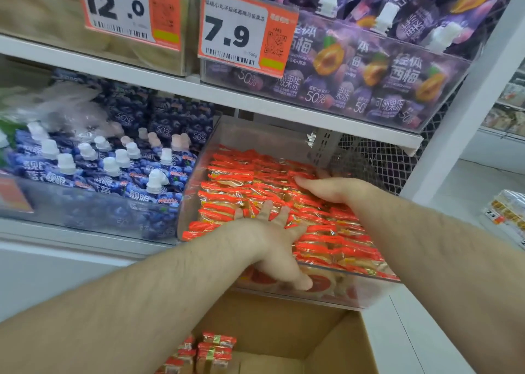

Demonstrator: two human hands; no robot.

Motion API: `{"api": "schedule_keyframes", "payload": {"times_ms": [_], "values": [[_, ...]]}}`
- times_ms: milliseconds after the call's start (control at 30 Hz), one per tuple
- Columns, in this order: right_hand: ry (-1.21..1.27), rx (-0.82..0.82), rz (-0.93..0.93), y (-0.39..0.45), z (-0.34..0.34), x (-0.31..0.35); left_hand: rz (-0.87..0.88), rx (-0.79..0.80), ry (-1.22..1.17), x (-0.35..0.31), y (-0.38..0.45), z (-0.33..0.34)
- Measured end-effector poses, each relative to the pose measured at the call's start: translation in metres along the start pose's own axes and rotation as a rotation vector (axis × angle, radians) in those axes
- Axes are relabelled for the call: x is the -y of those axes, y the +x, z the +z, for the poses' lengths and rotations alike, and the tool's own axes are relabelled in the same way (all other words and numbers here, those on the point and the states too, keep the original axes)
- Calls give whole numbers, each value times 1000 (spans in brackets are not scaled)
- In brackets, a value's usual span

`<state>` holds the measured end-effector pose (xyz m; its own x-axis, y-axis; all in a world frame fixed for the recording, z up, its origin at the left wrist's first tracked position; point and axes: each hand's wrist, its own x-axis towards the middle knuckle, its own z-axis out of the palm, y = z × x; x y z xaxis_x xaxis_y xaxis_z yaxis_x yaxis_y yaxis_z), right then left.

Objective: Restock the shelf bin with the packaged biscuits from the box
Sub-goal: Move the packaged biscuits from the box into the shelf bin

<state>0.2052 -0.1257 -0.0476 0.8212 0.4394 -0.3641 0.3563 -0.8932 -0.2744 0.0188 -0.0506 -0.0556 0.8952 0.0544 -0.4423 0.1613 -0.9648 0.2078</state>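
A clear plastic shelf bin (355, 294) on the middle shelf is packed with rows of red-and-gold wrapped biscuits (233, 186). My left hand (272, 240) lies over the bin's front edge, fingers spread flat on the packs and thumb down against the bin's front wall. My right hand (332, 189) rests flat on the packs further back, at the right side, fingers pointing left. Below the bin stands an open cardboard box (335, 342) with a few more biscuit packs (210, 351) in its bottom.
Left of the bin sits another clear bin of blue spouted pouches (113, 169). The shelf above holds purple spouted pouches (369, 69) behind price tags reading 12.0 and 7.9 (235, 32). A wire mesh panel (377, 157) and a white shelf upright (454, 118) stand to the right.
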Motion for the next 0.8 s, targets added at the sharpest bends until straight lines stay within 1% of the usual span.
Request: {"api": "schedule_keyframes", "payload": {"times_ms": [100, 167, 233, 367, 467, 500, 567, 633, 700, 800], "values": [[-167, -118, -122, -1, 8, 27, -80, -56, 95, 9, -6, 0], [-223, -136, -233, -1, 18, 46, -158, -91, 135, 21, -10, 3], [-242, -126, -295, 2, 31, 61, -200, -81, 95, 30, -11, 8], [-305, -94, -246, 7, 51, 71, -169, -79, -28, 36, -9, 10], [-194, 17, -223, 2, 37, 83, -163, -71, -27, 39, -8, 9], [-131, -10, -217, 1, 35, 90, -157, -75, -25, 40, -7, 9], [-70, -128, -215, 3, 43, 104, -157, -93, -11, 40, -8, 9], [-147, -179, -246, 3, 60, 116, -156, -96, -27, 39, -8, 10], [-196, -170, -242, 6, 68, 117, -156, -96, -49, 40, -9, 8], [-162, -103, -236, 1, 64, 113, -157, -85, -64, 40, -9, 8]]}}
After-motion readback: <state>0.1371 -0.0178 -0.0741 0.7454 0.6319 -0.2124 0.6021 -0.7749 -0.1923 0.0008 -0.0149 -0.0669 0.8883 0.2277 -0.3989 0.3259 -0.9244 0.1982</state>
